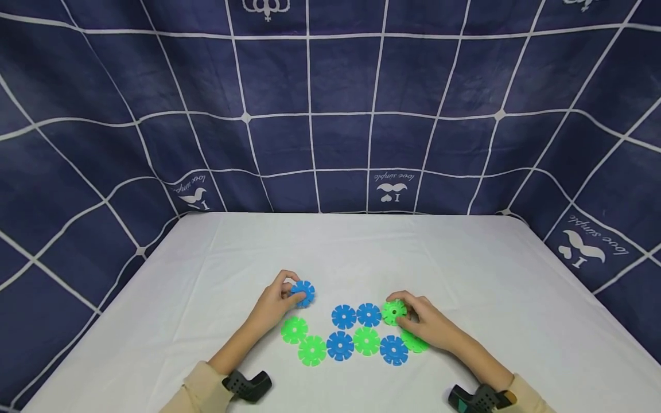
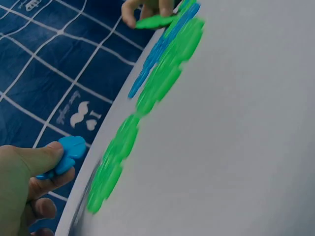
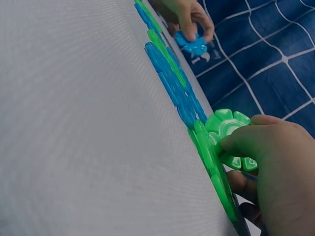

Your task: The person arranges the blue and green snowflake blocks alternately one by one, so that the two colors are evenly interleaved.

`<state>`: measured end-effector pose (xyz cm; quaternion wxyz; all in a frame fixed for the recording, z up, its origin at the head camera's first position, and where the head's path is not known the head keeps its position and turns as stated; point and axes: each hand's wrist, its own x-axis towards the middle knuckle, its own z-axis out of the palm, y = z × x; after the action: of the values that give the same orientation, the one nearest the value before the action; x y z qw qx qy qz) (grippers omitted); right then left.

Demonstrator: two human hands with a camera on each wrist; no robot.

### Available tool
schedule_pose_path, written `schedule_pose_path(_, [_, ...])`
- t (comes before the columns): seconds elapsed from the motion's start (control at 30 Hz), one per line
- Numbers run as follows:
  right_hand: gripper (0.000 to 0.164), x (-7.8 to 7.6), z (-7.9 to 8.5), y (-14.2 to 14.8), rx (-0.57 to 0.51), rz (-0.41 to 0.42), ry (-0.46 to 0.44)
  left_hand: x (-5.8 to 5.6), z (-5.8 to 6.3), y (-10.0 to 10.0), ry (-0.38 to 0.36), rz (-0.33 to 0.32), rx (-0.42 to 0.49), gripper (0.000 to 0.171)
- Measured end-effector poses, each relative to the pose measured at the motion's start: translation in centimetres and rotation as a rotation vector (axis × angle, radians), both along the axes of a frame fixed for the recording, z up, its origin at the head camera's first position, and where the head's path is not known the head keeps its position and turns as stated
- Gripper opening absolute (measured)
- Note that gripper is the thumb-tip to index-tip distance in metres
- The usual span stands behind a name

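Between thumb and fingers, my left hand pinches a blue notched disc, raised above the table on the left. My right hand grips a green notched disc at the right end of the upper row. Two blue discs lie to its left. Below runs a lower row with a green disc, a blue disc, another green disc and a blue disc. A further green disc is partly hidden beneath my right hand. One green disc sits nearest my left hand.
A white cloth covers the table. Behind and at both sides hangs a dark blue curtain with white grid lines. Each wrist wears a black camera mount, the left one and the right one.
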<state>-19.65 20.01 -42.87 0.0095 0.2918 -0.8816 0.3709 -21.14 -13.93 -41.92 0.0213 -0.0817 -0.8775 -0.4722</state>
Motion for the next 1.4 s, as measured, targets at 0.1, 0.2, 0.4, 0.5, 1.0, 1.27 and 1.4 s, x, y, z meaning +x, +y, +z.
schedule_pose_path(0.1, [0.035, -0.1, 0.0, 0.0, -0.027, 0.039, 0.022, -0.3, 0.4, -0.5, 0.015, 0.041, -0.015, 0.031])
schedule_pose_path(0.2, [0.034, 0.3, 0.5, -0.1, -0.041, 0.071, 0.04, -0.5, 0.4, -0.8, 0.0, 0.052, -0.033, 0.032])
schedule_pose_path(0.4, [0.032, 1.4, 2.5, -0.9, -0.065, 0.116, 0.04, -1.0, 0.3, -1.0, 0.007, 0.083, -0.043, 0.03])
schedule_pose_path(0.5, [0.032, 1.5, 2.9, -0.9, -0.074, 0.124, 0.039, -1.3, 0.2, -0.9, 0.005, 0.102, -0.043, 0.028])
schedule_pose_path(1.0, [0.047, -0.2, 0.4, 0.0, -0.087, 0.141, 0.073, -3.4, -0.3, -1.2, 0.039, 0.166, -0.133, 0.03])
schedule_pose_path(1.27, [0.053, -0.3, 0.0, 0.0, -0.032, 0.077, 0.047, -3.6, -0.8, -1.7, 0.158, 0.197, -0.258, 0.032])
schedule_pose_path(1.4, [0.054, 0.1, 0.0, 0.0, -0.013, 0.05, 0.038, -3.5, -1.2, -1.7, 0.148, 0.204, -0.287, 0.033])
